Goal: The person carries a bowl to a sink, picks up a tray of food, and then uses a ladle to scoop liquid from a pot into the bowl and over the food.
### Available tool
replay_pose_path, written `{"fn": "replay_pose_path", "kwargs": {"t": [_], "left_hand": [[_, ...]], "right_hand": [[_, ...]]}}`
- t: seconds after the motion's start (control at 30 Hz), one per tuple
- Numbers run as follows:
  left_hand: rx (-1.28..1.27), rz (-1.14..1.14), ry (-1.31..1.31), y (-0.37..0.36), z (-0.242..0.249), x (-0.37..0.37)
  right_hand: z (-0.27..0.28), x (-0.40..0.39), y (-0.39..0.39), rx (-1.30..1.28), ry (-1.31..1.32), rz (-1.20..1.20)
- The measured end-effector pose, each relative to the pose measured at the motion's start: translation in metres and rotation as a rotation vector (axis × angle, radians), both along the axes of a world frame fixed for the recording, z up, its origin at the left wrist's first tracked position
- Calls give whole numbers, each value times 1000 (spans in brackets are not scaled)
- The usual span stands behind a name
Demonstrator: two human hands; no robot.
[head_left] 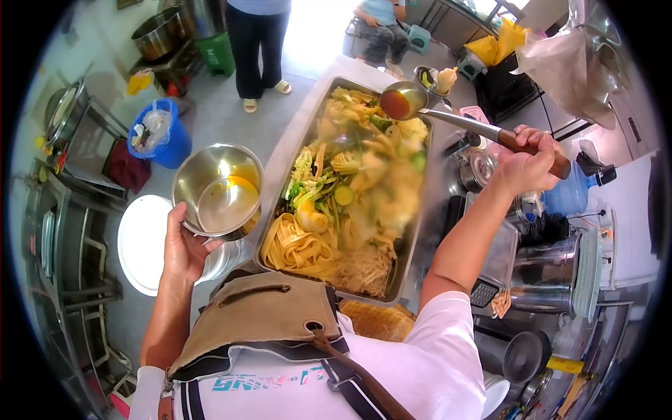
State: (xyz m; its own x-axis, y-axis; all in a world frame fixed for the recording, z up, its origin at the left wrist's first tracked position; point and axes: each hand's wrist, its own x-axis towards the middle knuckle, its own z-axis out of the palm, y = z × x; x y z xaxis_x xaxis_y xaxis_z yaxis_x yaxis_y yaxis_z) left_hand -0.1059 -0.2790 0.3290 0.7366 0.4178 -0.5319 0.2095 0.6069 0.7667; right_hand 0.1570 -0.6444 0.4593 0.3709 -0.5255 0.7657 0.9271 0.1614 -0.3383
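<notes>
A metal tray (266, 253) of cooked food stands in front of me, with flat noodles (297, 243), thin noodles (364, 269) and vegetables in it. Steam blurs its right half. My left hand (187, 246) grips the rim of a steel bowl (210, 199), tilted beside the tray's left edge, with a little yellowish liquid inside. My right hand (530, 159) is closed round the wooden handle of a ladle (470, 124). The ladle's cup, over the tray's far right corner, holds reddish-brown liquid.
Left are a blue bin (164, 136) with a plastic bag and a white round lid or tub (140, 241). Right stand a big steel pot (546, 269), a water jug (568, 189) and a black fan (525, 353). One person (257, 49) stands beyond; another (381, 31) sits.
</notes>
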Motion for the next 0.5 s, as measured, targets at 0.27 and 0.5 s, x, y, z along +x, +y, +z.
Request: {"fn": "replay_pose_path", "kwargs": {"t": [0.27, 0.5], "left_hand": [[-14, -83, -19, 4, -7, -2], [-31, -173, -57, 8, -7, -5]], "right_hand": [[10, -53, -31, -56, 21, -25], [17, -132, -51, -134, 8, 34]]}}
